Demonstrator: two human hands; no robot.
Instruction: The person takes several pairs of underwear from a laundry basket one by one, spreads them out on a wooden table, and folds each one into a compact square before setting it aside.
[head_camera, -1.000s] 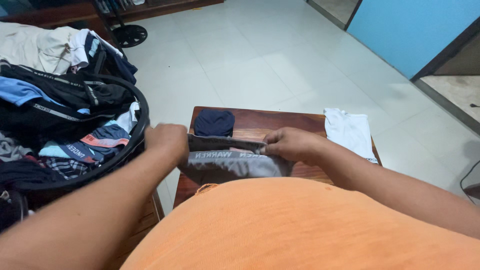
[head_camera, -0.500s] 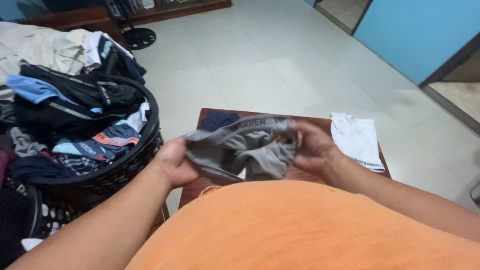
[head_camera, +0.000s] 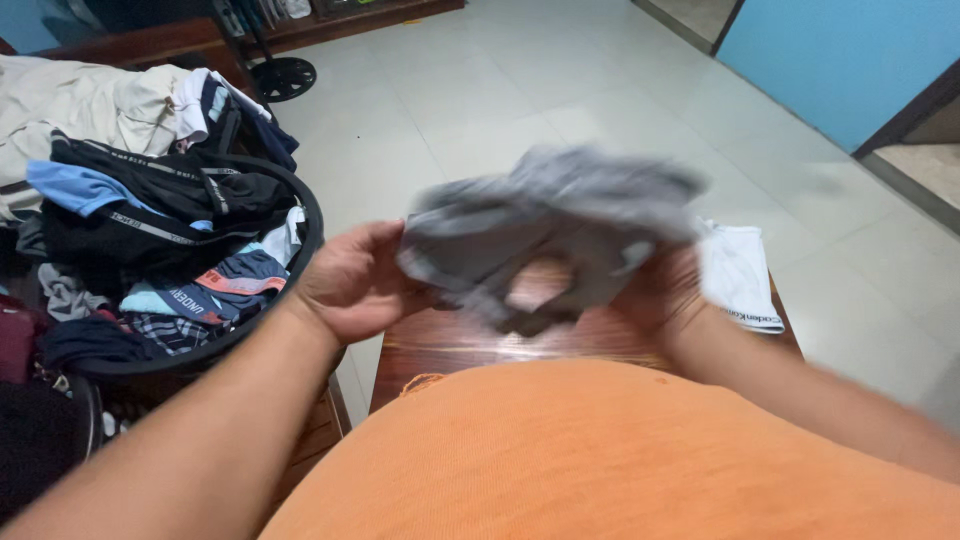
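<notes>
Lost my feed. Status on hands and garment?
Left hand, right hand both grip grey underwear, lifted over wooden table, motion-blurred. White garment lies right. Nothing blocking.

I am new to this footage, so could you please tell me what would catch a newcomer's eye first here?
First, the blurred grey garment lifted mid-frame above the wooden table, held between the left hand and the right hand. Next, the black laundry basket at left, heaped with dark and blue clothes. A folded white garment lies on the table's right end.
</notes>
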